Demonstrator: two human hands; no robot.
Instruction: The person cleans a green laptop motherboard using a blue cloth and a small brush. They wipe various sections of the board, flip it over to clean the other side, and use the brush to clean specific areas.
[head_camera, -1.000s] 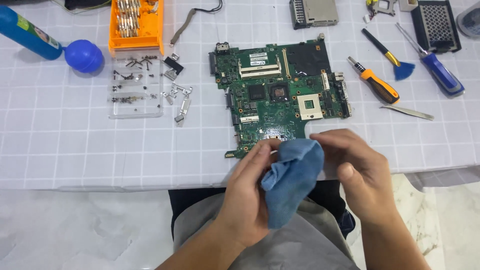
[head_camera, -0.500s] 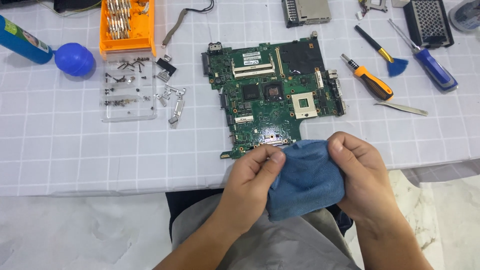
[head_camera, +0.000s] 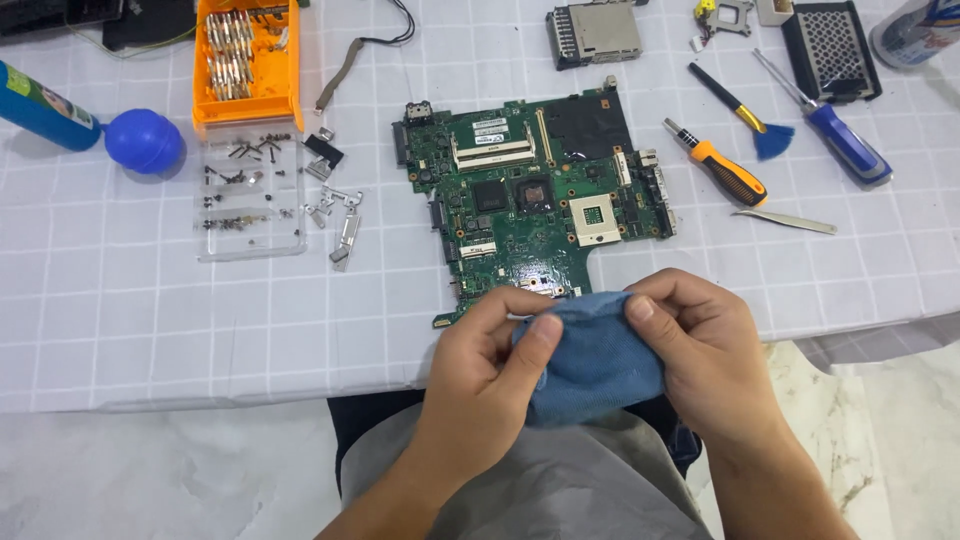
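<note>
Both hands hold a blue cloth (head_camera: 595, 360) at the table's near edge, above my lap. My left hand (head_camera: 490, 375) pinches its left side with thumb and fingers. My right hand (head_camera: 705, 355) grips its right side, thumb on top. Just beyond the cloth lies a green laptop motherboard (head_camera: 530, 195) flat on the white checked tablecloth (head_camera: 150, 320). The board's near edge is partly hidden behind my left fingers.
Left of the board: small metal brackets (head_camera: 340, 215), a clear tray of screws (head_camera: 245, 200), an orange bit case (head_camera: 245, 60), a blue bulb blower (head_camera: 145, 140). Right: an orange-handled screwdriver (head_camera: 725, 170), a blue-handled screwdriver (head_camera: 840, 135), a small brush (head_camera: 750, 115), tweezers (head_camera: 785, 220). A drive caddy (head_camera: 830, 45) lies beyond.
Both hands have shifted the cloth between them, bunching it from a hanging fold into a tighter wad held closer to the board. The view has tilted a little.
</note>
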